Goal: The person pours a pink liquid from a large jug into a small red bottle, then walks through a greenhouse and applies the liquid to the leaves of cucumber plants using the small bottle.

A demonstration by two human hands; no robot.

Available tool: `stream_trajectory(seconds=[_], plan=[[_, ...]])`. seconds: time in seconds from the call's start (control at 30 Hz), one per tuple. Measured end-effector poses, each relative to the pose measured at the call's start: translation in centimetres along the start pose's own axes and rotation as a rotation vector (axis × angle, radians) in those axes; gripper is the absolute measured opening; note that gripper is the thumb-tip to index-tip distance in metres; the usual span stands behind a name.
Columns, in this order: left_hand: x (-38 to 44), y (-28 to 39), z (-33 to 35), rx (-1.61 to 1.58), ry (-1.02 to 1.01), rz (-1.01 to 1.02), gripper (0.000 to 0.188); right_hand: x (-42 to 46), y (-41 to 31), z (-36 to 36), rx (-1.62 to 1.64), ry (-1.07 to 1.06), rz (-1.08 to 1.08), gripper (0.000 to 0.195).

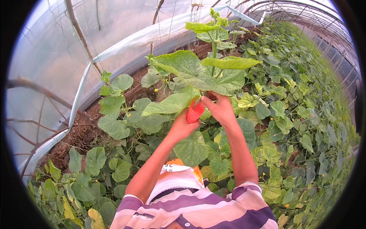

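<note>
My left hand (184, 125) is closed around a red plastic object (195, 112), which looks like a small roll or band of tape; its exact kind is unclear. A green vine stem passes beside it. My right hand (219, 107) pinches that stem (202, 98) just to the right of the red object. A tall cucumber-like plant with broad leaves (197, 71) rises above both hands, its growing tip (216, 18) upright near the top. One large leaf (171, 104) spreads over my left hand and partly hides the fingers.
Dense vines (286, 114) with yellow flowers fill the right side. Plastic greenhouse sheeting (123, 48) on curved poles (78, 31) stands at the left, above bare soil (85, 126). Thin strings hang near the sheeting. A white and orange printed bag (177, 177) lies against my waist.
</note>
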State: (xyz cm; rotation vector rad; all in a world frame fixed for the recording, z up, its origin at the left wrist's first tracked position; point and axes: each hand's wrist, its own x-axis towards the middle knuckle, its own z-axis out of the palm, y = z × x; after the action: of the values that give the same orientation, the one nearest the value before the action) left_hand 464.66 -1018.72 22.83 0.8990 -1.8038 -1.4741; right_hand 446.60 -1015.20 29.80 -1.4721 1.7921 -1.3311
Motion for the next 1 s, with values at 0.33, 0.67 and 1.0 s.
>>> stream_trajectory(seconds=[0.33, 0.67, 1.0], plan=[[-0.7, -0.6, 0.4, 0.186, -0.15, -0.205, 0.061, 1.6, -6.4, -6.5, -0.222, 0.379, -0.417, 0.017], [-4.4, -2.4, 4.4, -0.059, -0.287, 0.017, 0.056, 4.3, -5.7, -7.1, -0.536, 0.131, -0.763, 0.019], [-2.4, 4.2, 5.0, -0.27, -0.207, 0.089, 0.04, 4.1, -7.3, -8.0, -0.322, -0.014, -0.405, 0.016]])
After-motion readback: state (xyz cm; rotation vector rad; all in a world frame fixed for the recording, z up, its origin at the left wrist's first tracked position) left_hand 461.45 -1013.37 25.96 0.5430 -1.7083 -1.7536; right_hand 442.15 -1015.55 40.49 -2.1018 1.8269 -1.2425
